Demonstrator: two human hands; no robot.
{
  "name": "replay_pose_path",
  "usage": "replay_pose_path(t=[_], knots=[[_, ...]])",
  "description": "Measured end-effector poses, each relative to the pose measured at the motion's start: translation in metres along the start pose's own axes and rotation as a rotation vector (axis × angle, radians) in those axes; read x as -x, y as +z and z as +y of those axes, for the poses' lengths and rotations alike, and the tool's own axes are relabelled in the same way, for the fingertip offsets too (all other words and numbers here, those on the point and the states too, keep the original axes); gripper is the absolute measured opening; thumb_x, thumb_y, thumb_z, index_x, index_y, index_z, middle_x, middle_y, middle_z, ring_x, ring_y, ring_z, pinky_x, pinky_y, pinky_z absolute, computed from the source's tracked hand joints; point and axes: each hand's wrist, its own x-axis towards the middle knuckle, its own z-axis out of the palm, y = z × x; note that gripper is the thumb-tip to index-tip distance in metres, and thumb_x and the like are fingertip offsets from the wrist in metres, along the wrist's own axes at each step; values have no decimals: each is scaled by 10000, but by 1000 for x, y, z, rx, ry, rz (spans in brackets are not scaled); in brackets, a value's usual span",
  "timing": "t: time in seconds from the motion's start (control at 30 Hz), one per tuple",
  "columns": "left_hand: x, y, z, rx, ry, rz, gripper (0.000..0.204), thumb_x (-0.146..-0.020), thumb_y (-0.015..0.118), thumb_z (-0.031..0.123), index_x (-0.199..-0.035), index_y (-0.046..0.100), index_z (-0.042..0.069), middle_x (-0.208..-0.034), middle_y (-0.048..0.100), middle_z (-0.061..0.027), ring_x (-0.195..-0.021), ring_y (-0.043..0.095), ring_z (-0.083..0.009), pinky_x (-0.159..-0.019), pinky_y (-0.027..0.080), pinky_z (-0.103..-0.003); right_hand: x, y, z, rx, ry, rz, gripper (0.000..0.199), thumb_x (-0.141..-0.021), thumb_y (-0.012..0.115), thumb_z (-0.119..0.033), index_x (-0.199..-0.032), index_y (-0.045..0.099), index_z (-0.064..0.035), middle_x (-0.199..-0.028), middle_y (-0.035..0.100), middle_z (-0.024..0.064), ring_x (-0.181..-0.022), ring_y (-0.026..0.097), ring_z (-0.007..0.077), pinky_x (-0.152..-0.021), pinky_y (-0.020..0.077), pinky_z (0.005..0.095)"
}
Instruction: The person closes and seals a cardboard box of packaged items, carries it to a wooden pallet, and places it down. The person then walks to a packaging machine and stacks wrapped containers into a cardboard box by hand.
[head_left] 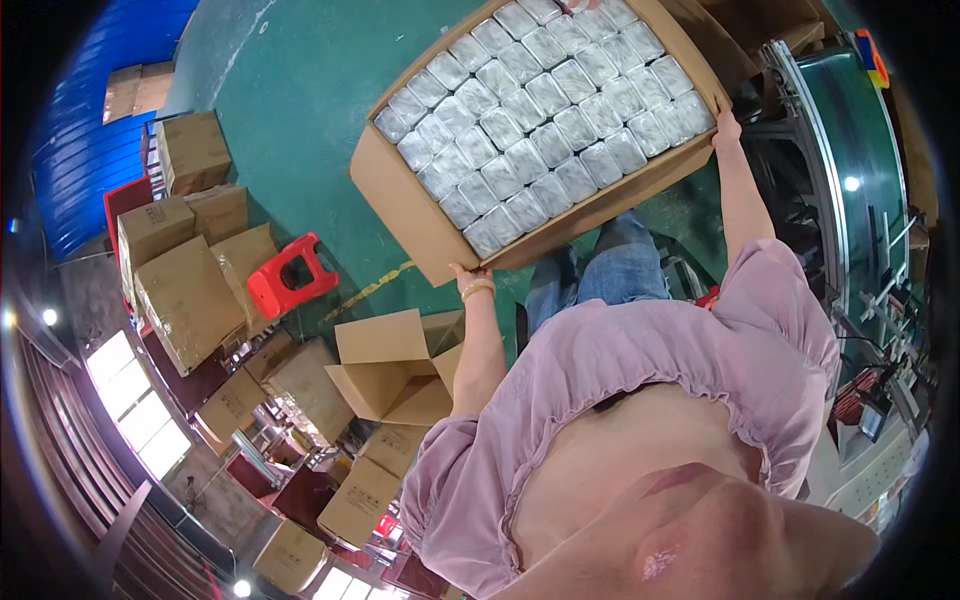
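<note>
Brown open-topped cardboard carton (400, 220), head view: it sat ahead of the person, above the green floor (300, 120), packed with rows of clear-wrapped, grey, rounded-rectangular packs (550, 145). Left hand (468, 276) was closed on the near-left corner; right hand (727, 128) gripped the near-right corner. Couldn't tell what bore the far side; it ran to the frame edge. Main risk, my read: the corner grips looked shallow, so a heavy load could tear the board or slip out of the fingers. If one hand dipped, the carton would tilt and, with the top open, the upper packs could slide or spill. Footing next: the load probably blocked part of the floor view, and a red plastic stool (295, 275) and an open brown cardboard box (390, 370) stood off to the left, trip hazards if the person stepped that way. On the right, a green-topped metal-framed conveyor (845, 130) could snag a swung corner.
</note>
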Motion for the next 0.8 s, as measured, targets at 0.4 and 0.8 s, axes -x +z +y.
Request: replay_pose_path(t=[0.4,0.8], knots=[[2,12,3,-12,-47,37,448,-889,415,487,-1146,510,132,-1081,559,-64,-906,543,-218,-800,440,-376,-13,0,6,68,-50,-7,858,-641,724,-485,-1193,440,108,-1215,469,142,-1068,462,249,-851,405,379],[-11,24,-10,5,170,299,512,-896,353,349,-1160,499,-65,-1215,509,-130,-1037,511,-293,-898,399,-379,-5,7,15,-130,-15,-122,584,-719,705,-329,-1078,547,105,-1074,562,135,-949,541,207,-829,421,314]])
